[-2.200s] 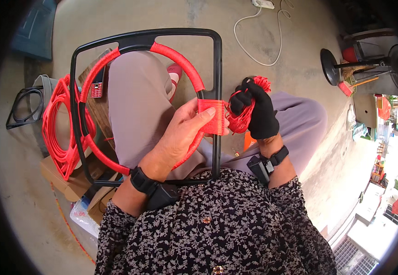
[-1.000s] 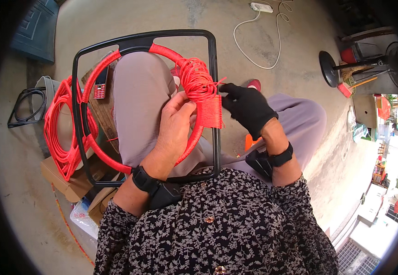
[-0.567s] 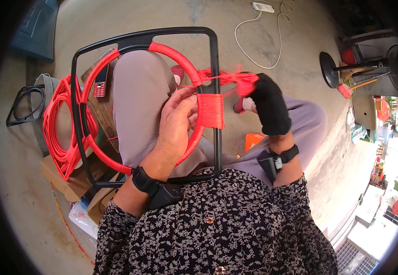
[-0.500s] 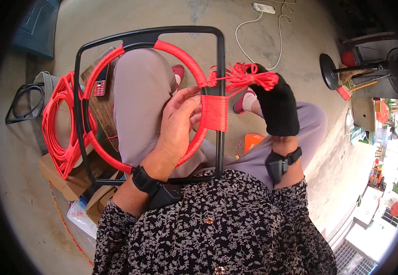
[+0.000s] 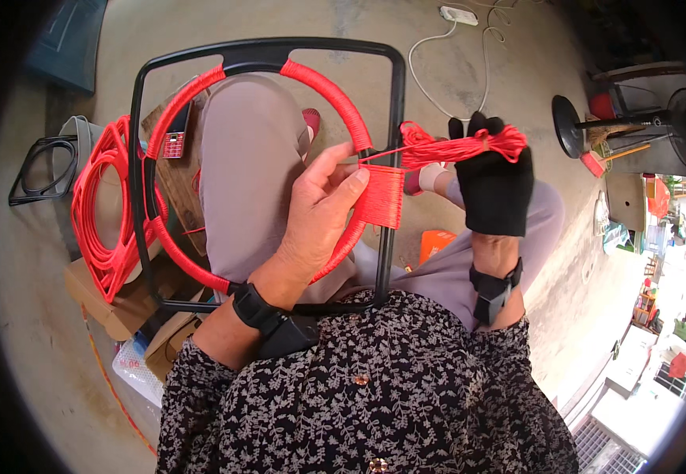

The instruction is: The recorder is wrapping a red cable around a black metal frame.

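A black frame [image 5: 399,87], rectangular with a ring inside, rests across my lap and left thigh. Red cord covers stretches of the ring [image 5: 331,93], and a flat red cord wrapping [image 5: 380,197] joins its right side to the frame's outer bar. My bare left hand [image 5: 319,217] reaches through the ring and pinches that wrapping's upper left edge, thumb on top. To the right, my right hand [image 5: 497,189] in a black glove is closed around a bundle of red cord [image 5: 453,148]. Strands run from the bundle to the wrapping's top.
At left, red-wrapped frames [image 5: 94,213] are stacked on a cardboard box [image 5: 114,304], near a bare black frame [image 5: 23,186]. A phone [image 5: 174,138] lies on a wooden stool [image 5: 157,126]. A power strip [image 5: 459,14] with white cable and a standing fan [image 5: 568,126] are farther off.
My right hand has moved right with the cord bundle, turning over and drawing the strands straighter. My left thumb has shifted onto the wrapping's edge, and the frame has moved slightly right.
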Available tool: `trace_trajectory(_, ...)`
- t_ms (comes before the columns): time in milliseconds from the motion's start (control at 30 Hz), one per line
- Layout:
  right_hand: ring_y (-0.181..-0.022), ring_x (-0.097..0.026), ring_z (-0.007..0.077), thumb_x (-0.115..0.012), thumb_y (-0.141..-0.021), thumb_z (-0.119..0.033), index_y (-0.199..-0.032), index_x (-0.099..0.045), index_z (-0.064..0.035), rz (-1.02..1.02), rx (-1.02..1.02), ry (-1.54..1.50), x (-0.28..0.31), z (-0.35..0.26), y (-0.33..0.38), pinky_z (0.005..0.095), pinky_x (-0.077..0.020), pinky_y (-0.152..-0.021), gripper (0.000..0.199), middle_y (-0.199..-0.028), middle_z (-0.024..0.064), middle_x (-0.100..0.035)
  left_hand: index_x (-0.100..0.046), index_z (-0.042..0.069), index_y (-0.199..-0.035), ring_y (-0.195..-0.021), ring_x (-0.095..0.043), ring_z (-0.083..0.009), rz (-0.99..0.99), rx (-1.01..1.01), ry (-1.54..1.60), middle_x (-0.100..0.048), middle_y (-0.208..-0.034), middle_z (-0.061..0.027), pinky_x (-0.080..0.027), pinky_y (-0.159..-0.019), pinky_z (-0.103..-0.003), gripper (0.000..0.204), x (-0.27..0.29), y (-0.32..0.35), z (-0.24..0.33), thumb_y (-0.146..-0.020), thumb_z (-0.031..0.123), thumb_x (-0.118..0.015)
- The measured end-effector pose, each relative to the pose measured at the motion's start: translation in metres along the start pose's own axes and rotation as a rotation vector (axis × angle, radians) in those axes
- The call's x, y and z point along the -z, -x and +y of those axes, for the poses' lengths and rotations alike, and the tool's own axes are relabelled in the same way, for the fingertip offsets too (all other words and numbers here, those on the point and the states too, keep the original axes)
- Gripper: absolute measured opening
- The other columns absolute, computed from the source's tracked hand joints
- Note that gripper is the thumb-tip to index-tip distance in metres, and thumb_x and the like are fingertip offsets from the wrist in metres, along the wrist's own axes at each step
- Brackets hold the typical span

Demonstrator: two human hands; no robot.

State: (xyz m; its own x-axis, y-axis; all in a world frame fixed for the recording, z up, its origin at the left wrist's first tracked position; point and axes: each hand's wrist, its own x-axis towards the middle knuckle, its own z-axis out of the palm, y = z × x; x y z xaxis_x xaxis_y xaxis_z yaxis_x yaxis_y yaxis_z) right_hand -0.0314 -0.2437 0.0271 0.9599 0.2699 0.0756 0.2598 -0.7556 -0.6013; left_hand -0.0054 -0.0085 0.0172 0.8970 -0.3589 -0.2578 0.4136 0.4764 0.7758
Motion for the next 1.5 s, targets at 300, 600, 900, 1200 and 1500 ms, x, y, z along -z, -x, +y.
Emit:
trace_trajectory(300, -0.131, -0.038, 0.0238, -0.048, -0.089, -0.003, -0.131, -0.039, -0.0002, 0.210, -0.201, 0.507, -0.001, 0.021, 0.044, 0.0305, -0.0299, -0.108, 0.043, -0.138, 0.0134, -0.044, -0.054, 0.001, -0.116, -0.081, -0.060, -0.0059, 0.056, 0.055, -0.005, -0.062, -0.093, -0.0016, -0.050, -0.067, -0.021, 0.025, 0.005, -0.001, -0.001, -0.093, 0.010, -0.058)
trace_trajectory(600, -0.130, -0.038, 0.0209, -0.043, -0.093, -0.005, -0.142, -0.031, 0.0000, 0.219, -0.339, 0.930, -0.023, 0.146, 0.143, 0.0281, -0.0290, -0.109, 0.051, -0.143, 0.0120, -0.040, -0.057, -0.001, -0.109, -0.081, -0.060, -0.0068, 0.033, 0.100, 0.055, -0.064, -0.093, -0.0030, -0.049, -0.071, -0.022, 0.019, 0.006, -0.005, -0.004, -0.092, 0.007, -0.057)
trace_trajectory(900, -0.070, -0.057, 0.0083, -0.070, -0.074, -0.008, -0.106, -0.062, -0.0009, -0.317, -0.647, -0.553, 0.002, -0.021, -0.025, 0.0234, -0.0468, -0.066, 0.033, -0.080, 0.0019, -0.064, -0.057, 0.000, -0.107, -0.078, -0.060, -0.0065, 0.078, 0.090, 0.054, -0.064, -0.092, -0.0029, -0.049, -0.068, -0.022, 0.017, 0.007, -0.005, -0.006, -0.091, 0.007, -0.058)
trace_trajectory(1200, -0.089, -0.057, 0.0107, -0.066, -0.078, -0.005, -0.111, -0.061, -0.0060, 0.018, -0.243, -0.756, 0.009, -0.084, -0.025, 0.0246, -0.0454, -0.078, 0.034, -0.102, 0.0037, -0.063, -0.056, 0.000, -0.106, -0.078, -0.060, -0.0071, 0.092, 0.111, -0.148, -0.064, -0.089, -0.0046, -0.051, -0.070, -0.023, 0.020, 0.002, -0.004, 0.004, -0.088, 0.005, -0.063)
trace_trajectory(1500, -0.054, -0.053, 0.0050, -0.062, -0.087, -0.023, -0.087, -0.062, -0.0072, 0.063, -0.536, -0.864, -0.019, -0.032, -0.031, 0.0202, -0.0389, -0.047, 0.016, -0.067, -0.0018, -0.055, -0.053, 0.000, -0.102, -0.084, -0.061, -0.0086, 0.119, -0.124, -0.231, -0.064, -0.094, -0.0055, -0.050, -0.076, -0.022, 0.018, -0.002, -0.001, -0.011, -0.087, -0.001, -0.062)
